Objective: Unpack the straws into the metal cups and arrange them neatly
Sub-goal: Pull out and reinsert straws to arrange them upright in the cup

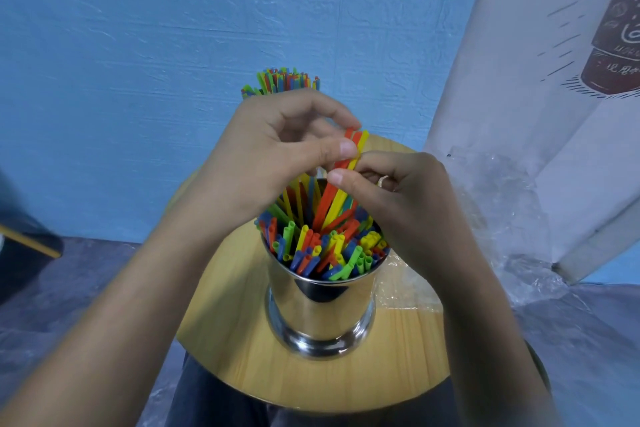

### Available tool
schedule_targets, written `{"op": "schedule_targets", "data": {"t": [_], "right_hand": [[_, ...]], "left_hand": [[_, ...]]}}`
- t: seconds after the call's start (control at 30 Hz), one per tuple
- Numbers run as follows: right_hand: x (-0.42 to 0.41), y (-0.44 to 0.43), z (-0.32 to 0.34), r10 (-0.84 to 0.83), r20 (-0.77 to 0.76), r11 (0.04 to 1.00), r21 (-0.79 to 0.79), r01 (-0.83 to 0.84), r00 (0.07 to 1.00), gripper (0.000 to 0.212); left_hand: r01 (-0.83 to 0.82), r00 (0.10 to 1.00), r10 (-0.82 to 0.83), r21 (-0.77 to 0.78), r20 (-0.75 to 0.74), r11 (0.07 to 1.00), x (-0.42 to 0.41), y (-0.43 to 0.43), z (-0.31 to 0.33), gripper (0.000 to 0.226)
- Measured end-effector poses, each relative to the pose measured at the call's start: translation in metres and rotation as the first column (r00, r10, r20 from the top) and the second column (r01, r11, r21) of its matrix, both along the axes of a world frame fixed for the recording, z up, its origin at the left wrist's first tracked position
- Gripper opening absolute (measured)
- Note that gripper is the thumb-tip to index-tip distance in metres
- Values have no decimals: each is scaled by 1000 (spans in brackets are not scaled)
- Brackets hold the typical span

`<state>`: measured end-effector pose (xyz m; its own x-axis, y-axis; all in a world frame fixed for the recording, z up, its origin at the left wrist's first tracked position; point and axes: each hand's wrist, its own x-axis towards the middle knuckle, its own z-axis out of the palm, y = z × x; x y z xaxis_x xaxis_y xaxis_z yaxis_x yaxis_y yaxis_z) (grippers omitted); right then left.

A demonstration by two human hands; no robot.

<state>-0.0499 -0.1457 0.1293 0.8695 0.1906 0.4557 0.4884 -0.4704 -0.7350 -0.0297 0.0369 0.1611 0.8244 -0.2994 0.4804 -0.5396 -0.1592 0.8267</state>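
A shiny metal cup [320, 308] stands on the round wooden table [235, 326], packed with coloured straws [322, 250] whose open ends point toward me. Above the cup both hands hold a small bunch of raised red and yellow straws [334, 199]. My left hand [273, 156] pinches their upper part between thumb and fingers. My right hand [391, 191] pinches them just below, thumb on the near side. Behind my left hand, the tips of a second bundle of straws [282, 81] stick up; whatever holds it is hidden.
Crumpled clear plastic wrapping [495, 204] lies at the table's right edge against a white printed board [554, 97]. A blue wall stands close behind. A dark object with a yellow strip [27, 243] sits at the far left. My lap is under the table's near edge.
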Motion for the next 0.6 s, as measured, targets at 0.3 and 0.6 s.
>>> {"op": "schedule_targets", "data": {"t": [0.3,0.6], "right_hand": [[-1,3,2,4,44,1000,-2,-4,999,16],[4,-3,-6,10,-60,999,32,-8,998,18]], "left_hand": [[28,999,-29,49,37,998,0,-1,9,10],[-154,986,167,-497,-18,854,16,40,26,14]]}}
